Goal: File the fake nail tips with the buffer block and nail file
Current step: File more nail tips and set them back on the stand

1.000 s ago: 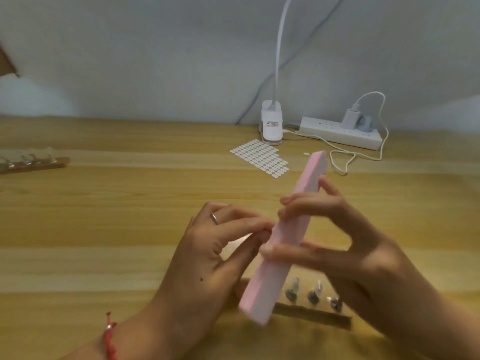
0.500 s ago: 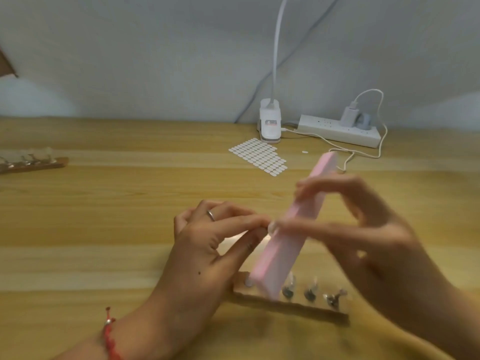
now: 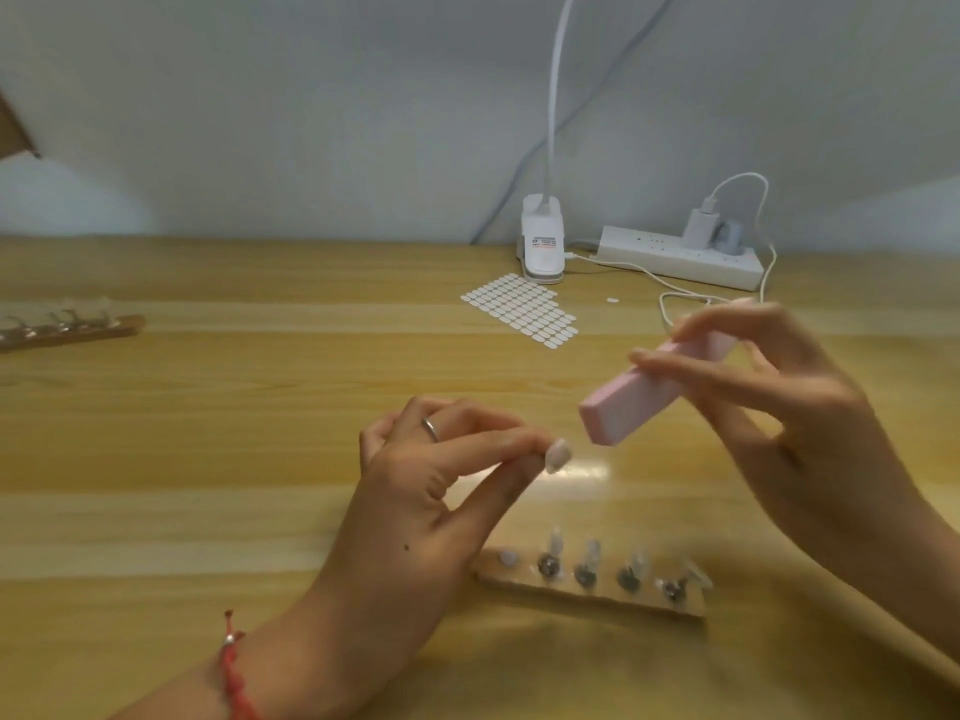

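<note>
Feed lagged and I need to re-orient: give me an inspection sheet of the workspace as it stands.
Surface: wooden table, pale grain.
Job's things: pink buffer block in the air, apart from the nail tip; holder strip with tips on stands at the near edge; second strip far left; no nail file seen.
Clutter: sheet of adhesive tabs; loose white dot.
Grippers: left hand pinches the nail tip; right hand holds the buffer block.
Cables: white cable runs from a charger on the power strip and loops on the table; clip lamp beside it.
Surroundings: plain wall.
</note>
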`<state>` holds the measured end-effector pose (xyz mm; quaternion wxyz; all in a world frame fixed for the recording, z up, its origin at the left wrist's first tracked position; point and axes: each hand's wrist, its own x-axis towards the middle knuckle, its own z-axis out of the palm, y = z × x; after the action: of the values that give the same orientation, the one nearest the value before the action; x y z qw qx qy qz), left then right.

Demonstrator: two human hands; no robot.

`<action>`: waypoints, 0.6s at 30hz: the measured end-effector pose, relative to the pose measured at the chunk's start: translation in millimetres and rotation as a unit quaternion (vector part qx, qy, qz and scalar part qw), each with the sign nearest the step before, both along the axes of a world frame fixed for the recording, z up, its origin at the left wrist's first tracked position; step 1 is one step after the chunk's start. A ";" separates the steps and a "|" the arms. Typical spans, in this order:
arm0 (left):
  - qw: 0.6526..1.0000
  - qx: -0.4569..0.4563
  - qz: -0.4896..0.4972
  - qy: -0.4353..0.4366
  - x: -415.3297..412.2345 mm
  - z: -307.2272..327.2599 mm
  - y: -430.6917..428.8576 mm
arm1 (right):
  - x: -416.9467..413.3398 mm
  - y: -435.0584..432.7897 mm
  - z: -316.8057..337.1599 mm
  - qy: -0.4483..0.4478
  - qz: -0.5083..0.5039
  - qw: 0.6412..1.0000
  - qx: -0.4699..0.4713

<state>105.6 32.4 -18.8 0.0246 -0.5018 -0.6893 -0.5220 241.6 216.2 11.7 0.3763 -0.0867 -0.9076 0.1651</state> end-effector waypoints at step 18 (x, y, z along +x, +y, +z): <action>1.000 0.006 0.012 -0.004 -1.5 -0.4 -0.3 | -4.1 -17.0 -15.8 0.004 0.053 0.997 0.052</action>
<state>104.1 32.1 -19.3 0.0313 -0.4912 -0.6926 -0.5274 237.5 199.2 -4.1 0.3743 -0.0182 -0.9169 0.1374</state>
